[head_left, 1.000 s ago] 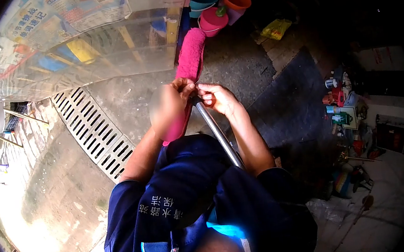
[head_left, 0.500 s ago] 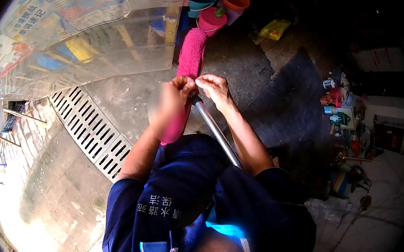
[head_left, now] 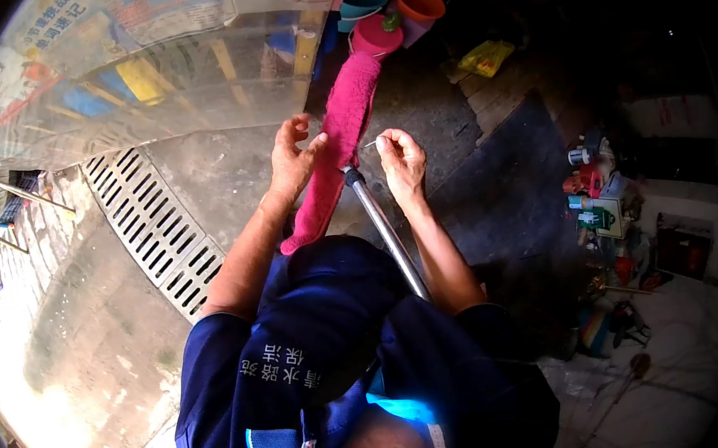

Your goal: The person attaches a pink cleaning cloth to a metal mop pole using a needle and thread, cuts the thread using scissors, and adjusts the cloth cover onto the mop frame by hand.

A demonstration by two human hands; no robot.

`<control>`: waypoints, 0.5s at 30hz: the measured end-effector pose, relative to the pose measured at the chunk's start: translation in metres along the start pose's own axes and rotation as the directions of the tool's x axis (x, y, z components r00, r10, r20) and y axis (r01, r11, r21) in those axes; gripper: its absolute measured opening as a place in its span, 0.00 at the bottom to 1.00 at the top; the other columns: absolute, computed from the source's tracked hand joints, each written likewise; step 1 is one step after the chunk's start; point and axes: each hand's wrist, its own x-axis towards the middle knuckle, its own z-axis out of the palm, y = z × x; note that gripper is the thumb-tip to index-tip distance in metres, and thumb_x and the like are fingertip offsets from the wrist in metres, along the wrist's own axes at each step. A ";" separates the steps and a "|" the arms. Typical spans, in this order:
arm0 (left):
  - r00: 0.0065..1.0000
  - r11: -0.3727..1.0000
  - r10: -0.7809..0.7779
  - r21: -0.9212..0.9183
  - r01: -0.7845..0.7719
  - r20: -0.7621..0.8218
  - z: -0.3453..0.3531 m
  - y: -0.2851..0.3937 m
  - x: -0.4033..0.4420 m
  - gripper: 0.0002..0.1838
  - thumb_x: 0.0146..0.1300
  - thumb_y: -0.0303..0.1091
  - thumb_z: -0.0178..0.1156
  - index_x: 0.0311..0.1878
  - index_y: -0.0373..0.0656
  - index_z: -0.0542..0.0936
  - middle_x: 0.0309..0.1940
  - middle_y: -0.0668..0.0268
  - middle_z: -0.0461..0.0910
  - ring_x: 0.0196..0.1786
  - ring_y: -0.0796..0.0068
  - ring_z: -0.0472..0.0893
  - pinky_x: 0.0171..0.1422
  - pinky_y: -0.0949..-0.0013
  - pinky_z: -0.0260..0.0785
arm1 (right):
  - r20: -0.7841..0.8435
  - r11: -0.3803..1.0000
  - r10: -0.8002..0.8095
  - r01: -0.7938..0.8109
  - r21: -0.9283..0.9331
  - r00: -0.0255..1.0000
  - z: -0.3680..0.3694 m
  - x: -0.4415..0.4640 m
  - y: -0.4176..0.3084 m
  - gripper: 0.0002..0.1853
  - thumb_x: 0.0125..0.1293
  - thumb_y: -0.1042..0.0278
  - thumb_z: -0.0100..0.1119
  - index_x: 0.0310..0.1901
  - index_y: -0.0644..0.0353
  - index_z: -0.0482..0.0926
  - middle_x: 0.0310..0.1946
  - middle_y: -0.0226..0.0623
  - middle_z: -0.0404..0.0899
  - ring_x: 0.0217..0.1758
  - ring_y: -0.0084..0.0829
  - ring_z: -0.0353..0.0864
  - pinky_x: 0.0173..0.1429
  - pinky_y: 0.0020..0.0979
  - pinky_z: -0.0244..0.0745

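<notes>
A long fluffy pink mop head (head_left: 349,104) lies slantwise in front of my body, joined by a dark collar to a silver metal pole (head_left: 388,238) that runs down to my lap. My left hand (head_left: 292,159) is at the mop's left edge, fingers curled but apart, the thumb touching the pink pile. To the right of the mop, my right hand (head_left: 403,161) pinches a thin, pale, needle-like piece (head_left: 370,144) between thumb and forefinger. Whether a thread hangs from it is too small to tell.
Buckets (head_left: 420,0) stand beyond the mop, near a yellow bag (head_left: 487,58). A clear panel (head_left: 189,76) with posters is at the upper left, above a slotted drain cover (head_left: 156,226). Assorted bottles and boxes (head_left: 603,200) are at the right.
My hands, close together before, have moved apart, the right one to the right with the thin piece. The left hand's fingers have opened. The mop head has tilted slightly and shows more of its length.
</notes>
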 end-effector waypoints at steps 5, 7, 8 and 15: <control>0.903 0.903 -0.335 -0.184 0.389 0.268 -0.008 -0.002 0.013 0.46 0.57 0.41 0.71 0.72 0.39 0.55 0.60 0.52 0.70 0.61 0.65 0.73 0.65 0.63 0.66 | 0.012 0.997 -0.065 0.066 -0.029 0.998 0.005 0.000 0.002 0.07 0.69 0.68 0.59 0.43 0.61 0.77 0.24 0.21 0.71 0.21 0.12 0.66 0.25 0.16 0.62; 0.805 0.768 -0.320 -0.361 0.529 0.499 -0.006 -0.005 0.018 0.52 0.54 0.45 0.73 0.74 0.39 0.51 0.61 0.53 0.71 0.62 0.62 0.73 0.68 0.59 0.63 | 0.015 0.997 -0.057 0.058 -0.049 0.998 0.008 0.001 0.001 0.07 0.69 0.68 0.58 0.44 0.61 0.76 0.24 0.22 0.71 0.21 0.12 0.66 0.25 0.17 0.63; 0.804 0.769 -0.274 -0.381 0.513 0.528 -0.004 -0.007 0.020 0.50 0.54 0.44 0.73 0.72 0.37 0.55 0.59 0.56 0.73 0.60 0.63 0.75 0.67 0.59 0.65 | 0.026 0.998 -0.055 0.056 -0.033 0.998 0.008 -0.001 0.000 0.08 0.69 0.67 0.58 0.44 0.61 0.76 0.24 0.22 0.71 0.21 0.12 0.66 0.25 0.17 0.63; 0.807 0.765 -0.221 -0.416 0.492 0.548 0.001 -0.012 0.022 0.44 0.53 0.43 0.74 0.68 0.36 0.62 0.55 0.60 0.76 0.55 0.65 0.77 0.63 0.59 0.69 | -0.133 0.988 -0.097 0.112 0.111 0.986 -0.003 -0.006 -0.001 0.07 0.71 0.65 0.56 0.46 0.57 0.75 0.27 0.20 0.69 0.23 0.13 0.64 0.27 0.18 0.62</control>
